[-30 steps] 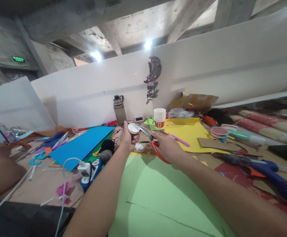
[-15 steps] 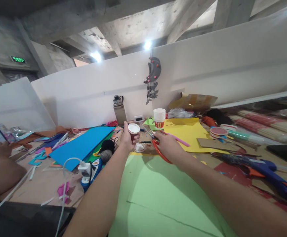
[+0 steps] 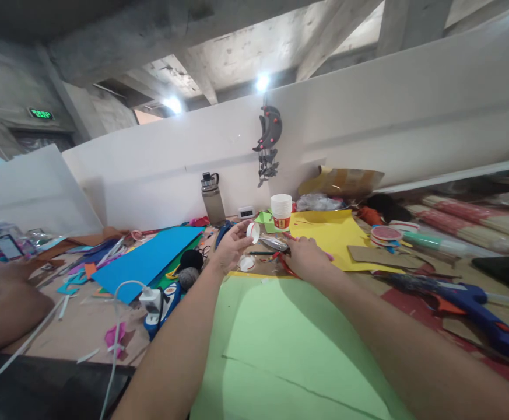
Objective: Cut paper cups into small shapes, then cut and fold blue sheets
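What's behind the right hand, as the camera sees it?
Beyond the right hand lies the yellow sheet; a pink tip pokes out there. The scissors show their blades and some red handle. The hand covers the remaining handle and part of the sheet.

Craft workshop is indicated: table [image 3: 83,321] covered with coloured paper [image 3: 149,259], yarn [image 3: 188,278], glue gun [image 3: 481,310] at right; concrete beams [image 3: 118,41] exposed above.

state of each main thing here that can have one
White cup piece: in left hand, tilted
Scissors: in right hand; blade opening unclear
Cups: stacked, upright
Bottle: upright, lid on
White plug: in power strip
Glue gun: lying on its side
Exit sign: lit
Moon ornament: hanging
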A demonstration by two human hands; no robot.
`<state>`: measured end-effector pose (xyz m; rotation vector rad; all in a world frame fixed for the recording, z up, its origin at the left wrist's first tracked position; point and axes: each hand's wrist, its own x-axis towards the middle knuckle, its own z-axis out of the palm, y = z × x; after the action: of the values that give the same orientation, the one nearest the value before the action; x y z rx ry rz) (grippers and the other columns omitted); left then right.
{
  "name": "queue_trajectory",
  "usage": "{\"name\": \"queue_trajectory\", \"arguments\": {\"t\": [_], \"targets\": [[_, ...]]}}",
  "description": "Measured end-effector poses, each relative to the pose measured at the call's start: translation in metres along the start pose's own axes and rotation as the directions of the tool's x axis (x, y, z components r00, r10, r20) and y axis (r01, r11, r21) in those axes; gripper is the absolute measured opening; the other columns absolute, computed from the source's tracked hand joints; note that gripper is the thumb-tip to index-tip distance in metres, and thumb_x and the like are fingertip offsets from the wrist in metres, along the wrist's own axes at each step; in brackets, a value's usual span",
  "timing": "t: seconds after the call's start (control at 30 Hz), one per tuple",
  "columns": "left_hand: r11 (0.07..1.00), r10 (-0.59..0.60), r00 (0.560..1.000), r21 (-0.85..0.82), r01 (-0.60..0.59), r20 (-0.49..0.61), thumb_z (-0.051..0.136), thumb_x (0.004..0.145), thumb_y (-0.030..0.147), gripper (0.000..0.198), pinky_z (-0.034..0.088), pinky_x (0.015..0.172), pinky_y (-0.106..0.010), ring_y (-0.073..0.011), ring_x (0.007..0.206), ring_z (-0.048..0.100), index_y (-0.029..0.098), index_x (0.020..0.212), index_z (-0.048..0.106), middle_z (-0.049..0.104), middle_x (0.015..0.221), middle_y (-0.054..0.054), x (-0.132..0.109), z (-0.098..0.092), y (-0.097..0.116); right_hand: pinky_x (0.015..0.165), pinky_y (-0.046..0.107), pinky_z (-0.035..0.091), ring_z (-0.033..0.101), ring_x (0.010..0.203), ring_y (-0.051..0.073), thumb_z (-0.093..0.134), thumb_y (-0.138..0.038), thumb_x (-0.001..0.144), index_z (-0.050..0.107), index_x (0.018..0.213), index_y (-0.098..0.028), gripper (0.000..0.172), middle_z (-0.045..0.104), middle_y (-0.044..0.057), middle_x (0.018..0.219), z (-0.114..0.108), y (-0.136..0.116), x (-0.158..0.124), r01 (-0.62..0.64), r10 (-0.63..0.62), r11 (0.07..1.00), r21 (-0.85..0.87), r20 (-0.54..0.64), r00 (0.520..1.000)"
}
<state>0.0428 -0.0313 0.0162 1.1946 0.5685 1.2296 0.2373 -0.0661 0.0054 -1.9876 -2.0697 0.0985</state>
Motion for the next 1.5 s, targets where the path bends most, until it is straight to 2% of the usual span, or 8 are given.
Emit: {"name": "queue_trajectory", "arguments": {"t": [0.17, 0.3, 0.4, 0.7, 0.9, 1.07, 1.3, 1.5], "targets": [[1.000, 0.004, 0.994, 0.018, -0.006, 0.109, 0.084, 0.059, 0.017, 0.053, 0.046, 0.088, -0.026, -0.0189, 0.105, 0.062, 0.018, 0.109, 0.066, 0.067, 0.115, -0.009, -0.006, 0.006, 0.002, 0.098, 0.037, 0.042, 0.057, 0.112, 0.024, 0.042, -0.031, 0.093, 0.061, 0.123, -0.015, 0.039, 0.064, 0.015, 0.120, -0.009, -0.005, 0.001, 0.189, -0.074, 0.858, 0.477, -0.249, 0.966], [0.995, -0.095, 0.981, -0.004, 0.097, 0.170, 0.079, 0.069, 0.026, 0.044, 0.052, 0.083, -0.029, -0.0212, 0.099, 0.065, 0.014, 0.109, 0.065, 0.068, 0.110, -0.012, -0.008, 0.013, 0.000, 0.082, 0.032, 0.053, 0.065, 0.095, 0.019, 0.039, -0.031, 0.094, 0.059, 0.128, -0.022, 0.041, 0.069, 0.005, 0.113, -0.012, -0.011, 0.000, 0.236, -0.150, 0.531, 0.814, -0.184, 0.972], [0.985, -0.163, 0.978, -0.025, 0.168, 0.130, 0.075, 0.074, 0.030, 0.038, 0.055, 0.077, -0.029, -0.0211, 0.091, 0.068, 0.011, 0.106, 0.065, 0.071, 0.101, -0.012, -0.007, 0.015, -0.001, 0.069, 0.029, 0.056, 0.066, 0.080, 0.017, 0.044, -0.033, 0.092, 0.058, 0.131, -0.023, 0.042, 0.071, 0.003, 0.097, -0.012, -0.013, 0.000, 0.215, -0.206, 0.400, 0.891, -0.141, 0.968], [0.982, -0.185, 0.978, -0.013, 0.187, 0.092, 0.069, 0.079, 0.033, 0.032, 0.055, 0.064, -0.025, -0.0171, 0.073, 0.068, 0.012, 0.102, 0.065, 0.072, 0.085, -0.010, -0.006, 0.021, -0.002, 0.094, 0.032, 0.049, 0.057, 0.116, 0.019, 0.067, -0.025, 0.076, 0.053, 0.134, -0.024, 0.060, 0.053, 0.008, 0.137, -0.016, -0.016, -0.008, 0.422, -0.293, 0.401, 0.813, -0.323, 0.900], [0.921, -0.130, 0.991, 0.375, 0.110, 0.028, 0.060, 0.080, 0.058, 0.048, 0.046, 0.053, -0.022, -0.0147, 0.062, 0.062, 0.012, 0.092, 0.069, 0.067, 0.074, -0.009, 0.001, 0.004, 0.000, 0.089, 0.033, 0.051, 0.066, 0.099, 0.018, 0.062, -0.024, 0.080, 0.054, 0.127, -0.016, 0.048, 0.068, 0.008, 0.114, -0.021, -0.020, -0.013, 0.295, -0.215, 0.336, 0.894, -0.233, 0.949], [0.664, -0.038, 0.999, 0.745, 0.055, -0.040, 0.074, 0.070, 0.044, 0.038, 0.044, 0.059, -0.020, -0.0147, 0.075, 0.060, 0.018, 0.097, 0.071, 0.069, 0.091, -0.007, 0.001, -0.026, 0.017, 0.082, 0.033, 0.054, 0.069, 0.090, 0.019, 0.065, -0.028, 0.080, 0.053, 0.127, -0.016, 0.049, 0.070, 0.009, 0.107, -0.018, -0.019, -0.013, 0.166, -0.128, 0.405, 0.899, -0.124, 0.984], [0.553, -0.277, 0.961, 0.813, 0.183, -0.028, 0.086, 0.034, 0.013, 0.049, 0.041, 0.054, -0.020, -0.0144, 0.064, 0.058, 0.024, 0.080, 0.074, 0.069, 0.077, -0.001, -0.004, -0.044, 0.022, 0.062, 0.030, 0.057, 0.067, 0.067, 0.015, 0.066, -0.030, 0.080, 0.050, 0.120, -0.017, 0.045, 0.069, 0.008, 0.096, -0.001, -0.018, -0.003, 0.043, -0.056, 0.326, 0.944, -0.026, 0.998], [0.449, -0.250, 0.967, 0.890, 0.078, 0.041, 0.085, 0.039, 0.019, 0.033, 0.038, 0.050, -0.022, -0.0153, 0.057, 0.055, 0.024, 0.068, 0.070, 0.066, 0.067, 0.000, -0.002, -0.040, 0.013, 0.061, 0.028, 0.055, 0.066, 0.065, 0.014, 0.065, -0.033, 0.081, 0.057, 0.117, -0.019, 0.039, 0.068, 0.006, 0.096, 0.001, -0.015, -0.003, 0.064, -0.082, 0.426, 0.902, -0.032, 0.996]]}}
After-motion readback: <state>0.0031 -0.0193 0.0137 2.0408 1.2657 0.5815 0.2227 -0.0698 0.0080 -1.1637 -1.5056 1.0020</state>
